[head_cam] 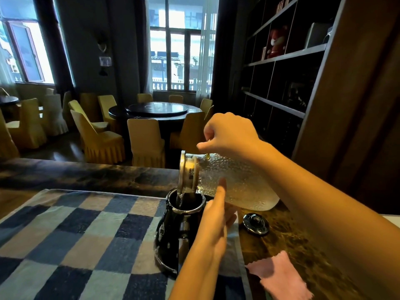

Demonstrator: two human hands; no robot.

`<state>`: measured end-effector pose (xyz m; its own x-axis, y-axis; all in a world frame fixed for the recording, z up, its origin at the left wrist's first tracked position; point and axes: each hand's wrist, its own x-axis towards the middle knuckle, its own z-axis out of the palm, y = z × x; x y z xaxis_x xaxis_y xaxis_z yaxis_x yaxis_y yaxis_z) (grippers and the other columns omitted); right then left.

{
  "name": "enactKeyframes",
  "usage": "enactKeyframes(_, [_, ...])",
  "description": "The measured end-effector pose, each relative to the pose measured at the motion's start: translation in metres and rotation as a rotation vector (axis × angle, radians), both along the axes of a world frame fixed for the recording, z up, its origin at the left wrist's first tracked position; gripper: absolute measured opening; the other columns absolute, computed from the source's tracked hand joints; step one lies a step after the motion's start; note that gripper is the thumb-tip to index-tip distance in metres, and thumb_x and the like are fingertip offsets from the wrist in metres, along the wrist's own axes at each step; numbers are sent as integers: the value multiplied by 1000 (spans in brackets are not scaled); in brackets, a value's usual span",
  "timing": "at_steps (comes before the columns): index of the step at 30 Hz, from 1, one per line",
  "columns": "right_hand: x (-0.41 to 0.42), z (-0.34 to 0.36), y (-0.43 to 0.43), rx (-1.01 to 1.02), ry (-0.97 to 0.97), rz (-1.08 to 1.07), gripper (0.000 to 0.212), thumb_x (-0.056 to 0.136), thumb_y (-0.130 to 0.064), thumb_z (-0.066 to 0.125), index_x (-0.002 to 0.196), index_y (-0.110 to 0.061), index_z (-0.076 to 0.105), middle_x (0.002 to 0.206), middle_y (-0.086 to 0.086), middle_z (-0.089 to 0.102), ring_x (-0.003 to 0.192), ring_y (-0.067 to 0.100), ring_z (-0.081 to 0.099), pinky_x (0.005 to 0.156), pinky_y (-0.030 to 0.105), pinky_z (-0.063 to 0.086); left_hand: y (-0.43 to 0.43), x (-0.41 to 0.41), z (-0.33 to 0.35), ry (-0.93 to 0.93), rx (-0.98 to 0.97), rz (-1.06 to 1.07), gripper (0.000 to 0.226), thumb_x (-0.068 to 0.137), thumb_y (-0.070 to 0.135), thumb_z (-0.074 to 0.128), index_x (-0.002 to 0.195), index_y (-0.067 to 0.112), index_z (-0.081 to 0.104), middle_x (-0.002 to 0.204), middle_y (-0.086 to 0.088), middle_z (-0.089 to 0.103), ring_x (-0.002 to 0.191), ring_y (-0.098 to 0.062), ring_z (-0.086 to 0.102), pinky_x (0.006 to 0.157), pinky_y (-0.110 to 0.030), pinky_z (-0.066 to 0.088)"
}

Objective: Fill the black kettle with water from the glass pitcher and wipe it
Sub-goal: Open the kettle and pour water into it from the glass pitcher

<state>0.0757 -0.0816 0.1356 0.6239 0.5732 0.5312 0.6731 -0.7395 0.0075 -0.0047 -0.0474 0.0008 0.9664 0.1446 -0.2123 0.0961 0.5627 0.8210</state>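
Note:
The black kettle (171, 232) stands open on a blue checked towel (75, 241). Above it the textured glass pitcher (236, 182) is tipped on its side, lid end over the kettle's mouth, and a thin stream of water runs in. My right hand (229, 135) grips the pitcher's handle from above. My left hand (214, 226) is beside the kettle on its handle side, fingers straight, with the fingertips against the pitcher's underside. The kettle's handle is mostly hidden behind that hand.
The kettle's black lid (256, 224) lies on the dark counter to the right. A pink cloth (281, 276) lies nearer me at the right. A tall shelf unit (281, 61) stands at the right, and a round table with yellow chairs (140, 135) is beyond the counter.

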Motion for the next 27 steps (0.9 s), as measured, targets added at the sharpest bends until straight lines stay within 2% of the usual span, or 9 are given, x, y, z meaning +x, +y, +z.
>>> enactKeyframes(5, [-4,-6,-23,152,25,-47,36,75,-42,68,52,-16,57,52,-3,51,52,13,49,47,21,31,4,-3,-6,-31,72,-77,34,79,54,60,85,22,68,69,5,67,83,-17,57,79,-33,41])
enactKeyframes(9, [-5,-13,-40,239,87,-58,37,76,-42,69,54,-14,60,52,-2,52,53,12,51,51,25,38,2,-6,-10,-1,98,-135,27,86,45,60,99,22,66,91,8,75,97,-12,66,84,-28,44])
enactKeyframes(12, [-5,-20,-56,308,172,-70,41,77,-42,70,50,-16,53,47,-5,47,51,12,48,54,28,40,1,-12,-11,-1,127,-151,23,84,44,64,92,22,66,83,8,72,79,-8,64,75,-26,41])
enactKeyframes(15, [-1,-27,-74,419,305,-48,50,77,-41,73,44,-19,44,42,-7,39,45,11,40,54,32,38,7,-17,-12,-23,138,-166,33,74,46,70,96,21,67,92,0,66,88,-16,57,72,-26,37])
enactKeyframes(17, [1,-29,-83,531,376,-7,53,76,-38,76,41,-20,40,37,-9,34,41,7,35,53,31,36,12,-18,-11,-29,159,-174,34,76,45,70,101,21,67,103,3,69,102,-17,60,85,-30,42])
enactKeyframes(19, [1,-28,-90,651,417,36,55,76,-34,77,41,-20,38,33,-11,30,35,3,29,47,21,32,18,-21,-8,-50,194,-166,36,74,44,73,102,23,67,104,10,73,109,-14,61,95,-34,41])
enactKeyframes(22, [-3,-19,-96,775,488,74,52,79,-33,75,45,-17,38,33,-12,30,32,3,29,38,12,27,31,-27,5,-137,282,-173,42,72,48,65,108,26,64,109,14,71,110,-6,61,90,-29,42])
enactKeyframes(24, [-4,-9,-97,844,550,94,52,80,-35,72,49,-17,35,37,-12,28,32,3,26,37,12,25,42,-33,15,-202,374,-170,41,75,51,66,110,30,63,110,18,70,111,-1,60,93,-27,42])
enactKeyframes(27, [-4,5,-89,942,648,103,52,81,-43,70,52,-22,31,46,-5,25,39,9,20,44,21,19,63,-41,26,-289,441,-101,40,75,50,61,111,34,62,112,21,69,113,1,60,96,-25,43])
